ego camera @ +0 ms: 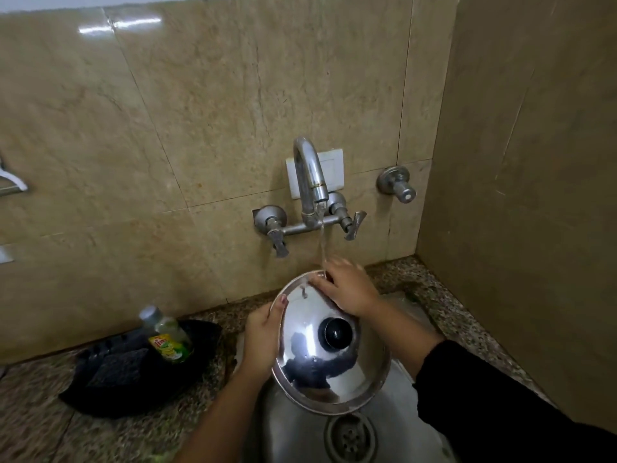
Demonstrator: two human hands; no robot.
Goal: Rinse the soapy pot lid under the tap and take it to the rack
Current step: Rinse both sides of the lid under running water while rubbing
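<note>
Head view: you have the pot lid (334, 379) tilted over the sink (293, 429), its far rim under the tap (309, 175).
Pot lid: its shiny top face is turned toward you, with the black knob (336, 332) near its middle; it hangs above the drain (349, 437).
Left hand (262, 339): you grip the lid's left rim, thumb lying on the top face and the other fingers hidden behind the lid.
Right hand (347, 290): your palm is down and your fingers are laid out across the top face at the far rim, not closed round anything; the fingertips are blurred.
Water (322, 242): a thin stream falls from the spout and lands just beside your right fingers.
Counter (33, 412): a soap bottle (168, 335) stands in a black tray (133, 392) to the left, well apart from the lid.
</note>
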